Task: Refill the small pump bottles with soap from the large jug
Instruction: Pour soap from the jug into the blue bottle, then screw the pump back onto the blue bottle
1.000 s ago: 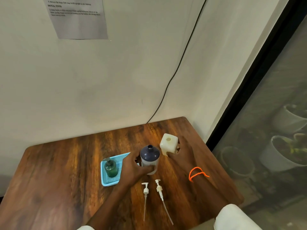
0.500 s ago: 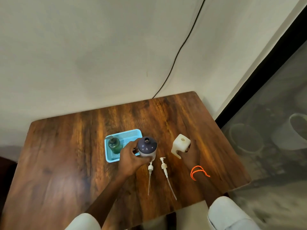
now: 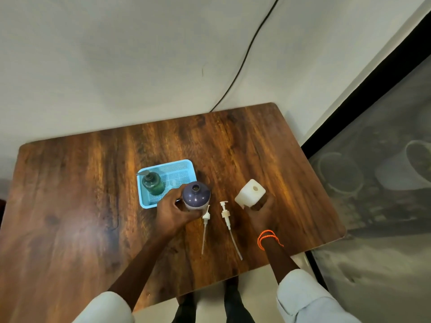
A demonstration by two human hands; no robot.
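On the table (image 3: 70,206), both hands held open-necked bottles upright, pumps lying between them.
Left hand (image 3: 172,210) wrapped around the purple bottle (image 3: 196,197); right hand (image 3: 260,212) gripped the square white bottle (image 3: 250,193), sitting at 3 o'clock from the purple one. Two loose pumps (image 3: 225,212) lay with tubes running toward 6 o'clock. Green pump bottle (image 3: 152,184) stood in the blue tray (image 3: 182,165) at 10 o'clock. No large jug in view.
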